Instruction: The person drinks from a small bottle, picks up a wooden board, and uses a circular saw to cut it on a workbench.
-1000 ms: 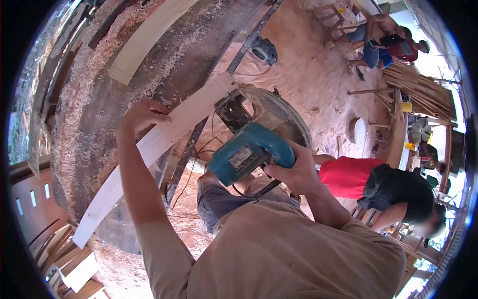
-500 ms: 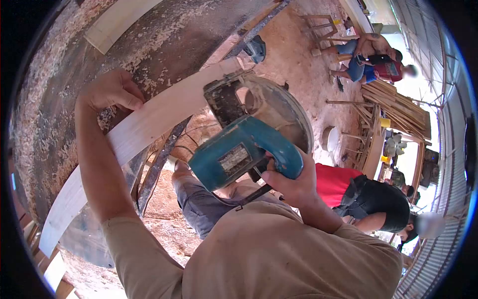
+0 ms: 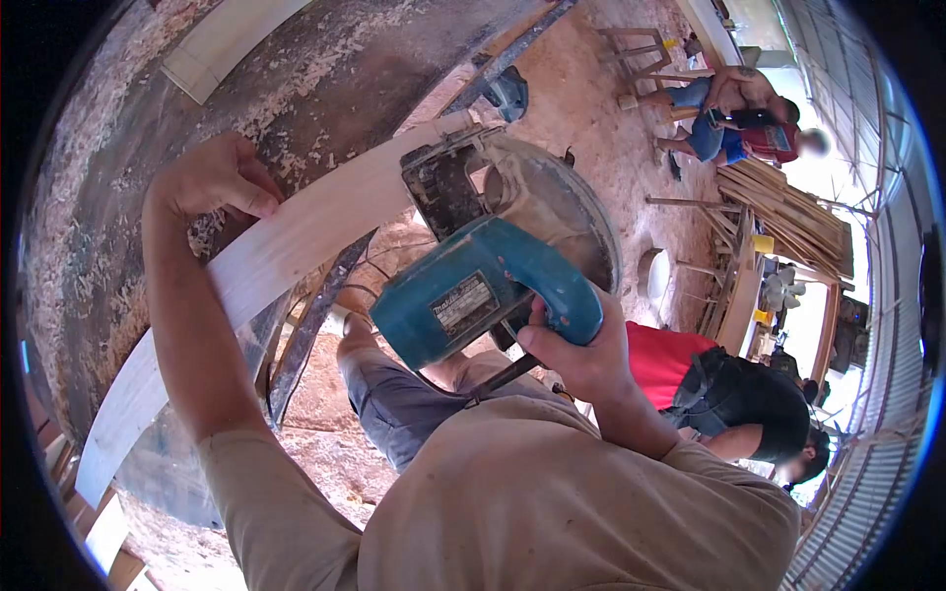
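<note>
Against half a second ago, finds the teal plastic-bodied circular saw (image 3: 463, 300) nudged slightly up and forward. Brings its round grey blade guard (image 3: 557, 212) and dark base plate against the far end of the long pale wooden board (image 3: 296, 236). Keeps the right hand (image 3: 581, 345) wrapped round the saw's rear grip, fingers curled shut on it. Leaves the left hand (image 3: 212, 182) almost where it was, clamped on the board's upper edge with the thumb on the face and the fingers folded over the far side. Pins the board that way to the dark, sawdust-strewn workbench (image 3: 325, 89). Reads as a saw set at the board's end with the board held steady, not as travel along its length.

Runs diagonally, as to the board, from lower left up to the saw, crossing the dark metal rail (image 3: 325, 295) at the bench's near side, above reddish floor. Leaves a long bare stretch of board between left hand and saw. Crowds the right side: a person in a red shirt (image 3: 670, 364) bends low just beside the right forearm. Opens out farther off, towards a stack of thin wooden slats (image 3: 788, 217). Shows a second pale plank (image 3: 222, 44) on the bench, well apart from the left hand.
</note>
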Demonstrator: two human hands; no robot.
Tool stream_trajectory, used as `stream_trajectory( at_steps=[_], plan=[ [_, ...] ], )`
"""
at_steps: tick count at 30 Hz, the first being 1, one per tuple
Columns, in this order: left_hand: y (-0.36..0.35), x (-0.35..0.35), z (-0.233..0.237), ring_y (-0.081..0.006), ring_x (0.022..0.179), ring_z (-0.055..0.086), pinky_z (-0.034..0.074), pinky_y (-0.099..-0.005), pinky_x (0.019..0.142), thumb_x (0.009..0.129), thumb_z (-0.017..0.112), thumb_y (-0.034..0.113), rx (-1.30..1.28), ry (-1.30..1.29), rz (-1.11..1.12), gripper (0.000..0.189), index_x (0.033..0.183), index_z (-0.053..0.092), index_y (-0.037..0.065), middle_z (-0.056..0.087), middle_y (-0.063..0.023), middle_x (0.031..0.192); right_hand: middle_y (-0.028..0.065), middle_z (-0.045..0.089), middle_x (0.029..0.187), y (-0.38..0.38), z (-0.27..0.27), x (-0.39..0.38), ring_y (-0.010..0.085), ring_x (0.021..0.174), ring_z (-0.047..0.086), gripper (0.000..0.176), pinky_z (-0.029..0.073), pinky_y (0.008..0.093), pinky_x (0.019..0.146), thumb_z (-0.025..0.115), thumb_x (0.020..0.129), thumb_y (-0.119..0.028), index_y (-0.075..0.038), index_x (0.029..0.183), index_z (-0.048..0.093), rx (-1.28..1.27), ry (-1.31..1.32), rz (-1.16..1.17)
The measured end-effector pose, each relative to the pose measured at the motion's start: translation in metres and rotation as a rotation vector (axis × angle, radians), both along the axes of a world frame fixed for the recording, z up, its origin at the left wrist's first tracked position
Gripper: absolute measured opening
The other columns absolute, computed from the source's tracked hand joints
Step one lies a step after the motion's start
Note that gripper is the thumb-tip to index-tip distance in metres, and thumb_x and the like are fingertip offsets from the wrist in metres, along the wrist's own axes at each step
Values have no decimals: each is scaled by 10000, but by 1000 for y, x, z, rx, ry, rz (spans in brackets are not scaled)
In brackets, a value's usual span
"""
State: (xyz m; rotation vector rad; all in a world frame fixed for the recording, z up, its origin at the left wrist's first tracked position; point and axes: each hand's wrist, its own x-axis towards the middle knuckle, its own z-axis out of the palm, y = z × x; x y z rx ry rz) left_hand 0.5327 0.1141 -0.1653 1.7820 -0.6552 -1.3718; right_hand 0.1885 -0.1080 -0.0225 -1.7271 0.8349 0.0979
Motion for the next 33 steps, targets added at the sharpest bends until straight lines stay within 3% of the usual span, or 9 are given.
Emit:
stream_trajectory(
  at_steps=[2,19,27,33],
  plan=[
    [0,1,0,-185,720,704,562,-306,617,581,851,131,12,11,-3,369,849,694,-67,737,-148,854,1,602,755,0,-3,-1,56,658,541,239,433,232,577,750,752,-19,-28,935,597,-37,-13,18],
    [-2,0,3,-173,707,704,560,-286,611,586,853,84,56,-31,-11,325,807,674,-72,736,-167,840,7,612,779,-2,-5,2,55,694,546,222,442,233,611,739,752,-25,-34,924,599,-84,-11,71],
    [-3,1,3,-156,652,679,534,-288,574,578,884,125,78,-45,-13,347,795,682,-55,719,-106,746,5,610,780,-1,-5,3,55,702,543,210,441,232,618,735,756,-21,-34,916,599,-73,-2,86],
    [-5,-1,7,-157,654,682,535,-281,567,570,890,133,88,-66,-9,354,772,653,-35,718,-116,751,7,619,787,0,-5,4,55,708,549,227,449,231,629,745,749,-15,-30,927,605,-44,-12,79]
  ],
)
